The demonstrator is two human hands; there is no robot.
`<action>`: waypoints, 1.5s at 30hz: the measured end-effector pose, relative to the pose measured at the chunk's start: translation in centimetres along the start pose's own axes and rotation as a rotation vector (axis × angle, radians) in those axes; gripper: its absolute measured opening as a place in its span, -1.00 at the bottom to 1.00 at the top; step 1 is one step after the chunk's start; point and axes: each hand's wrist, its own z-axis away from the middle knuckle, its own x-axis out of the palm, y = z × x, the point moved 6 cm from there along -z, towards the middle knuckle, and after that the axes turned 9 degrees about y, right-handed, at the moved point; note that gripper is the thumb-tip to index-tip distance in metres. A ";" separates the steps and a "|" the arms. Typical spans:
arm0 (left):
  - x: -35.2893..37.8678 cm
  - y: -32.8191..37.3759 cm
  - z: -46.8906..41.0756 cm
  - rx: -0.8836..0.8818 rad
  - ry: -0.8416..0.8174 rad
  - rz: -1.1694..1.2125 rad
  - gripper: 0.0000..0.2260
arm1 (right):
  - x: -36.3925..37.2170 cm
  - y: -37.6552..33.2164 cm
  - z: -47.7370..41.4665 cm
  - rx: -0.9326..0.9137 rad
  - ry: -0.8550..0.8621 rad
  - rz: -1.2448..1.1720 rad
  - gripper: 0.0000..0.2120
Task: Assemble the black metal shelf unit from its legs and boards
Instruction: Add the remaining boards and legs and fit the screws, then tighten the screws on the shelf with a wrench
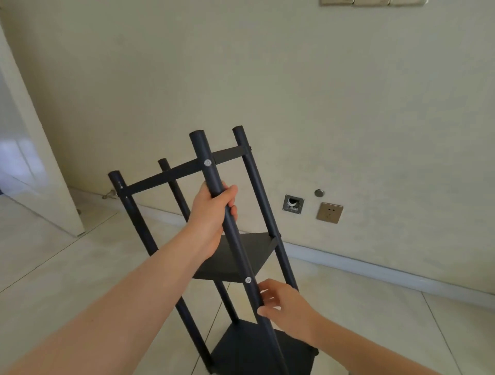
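The near leg (236, 249) slants from bottom centre up to mid-frame. The left hand (211, 214) has its fingers clamped round it high up, and the right hand (286, 305) pinches it lower down.

Cream wall (267, 67) across the far side, pale skirting (375, 263) running along its foot. Far left, a white door (40, 166) stands open, with a small metal doorstop (108, 194) just beside it, low on the wall. Right of centre, an open wall box (293, 204) shows a white cable inside. A round metal cap (319, 192) sits just above, with a brass-toned socket plate (329, 212) just right of the box. Light floor tiles (67, 267) lie nearest, and plates (372, 2) clip the top edge.
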 end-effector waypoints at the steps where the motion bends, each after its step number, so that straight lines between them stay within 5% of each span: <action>1: 0.8 -0.2 0.6 0.009 -0.016 -0.030 -0.89 | -0.4 0.4 0.5 0.004 0.005 0.004 -0.75; 6: 3.9 -1.1 3.9 0.081 -0.098 -0.164 -0.88 | -3.6 3.0 2.6 0.059 0.013 0.042 -0.87; 11: 5.2 -2.3 6.4 0.105 -0.169 -0.229 -0.89 | -9.9 4.5 3.4 0.096 0.220 -0.037 -0.84; 16: 5.3 -3.4 7.9 0.226 -0.210 -0.343 -0.89 | -14.5 3.6 3.9 0.075 0.368 -0.188 -0.63; 22: 5.6 -4.0 9.6 0.361 -0.227 -0.438 -0.80 | -14.5 2.2 3.2 0.009 0.315 -0.217 -0.48; 45: 9.5 -4.8 8.6 0.532 -0.351 -0.585 -0.84 | -18.3 5.9 7.2 0.045 0.493 -0.329 -0.70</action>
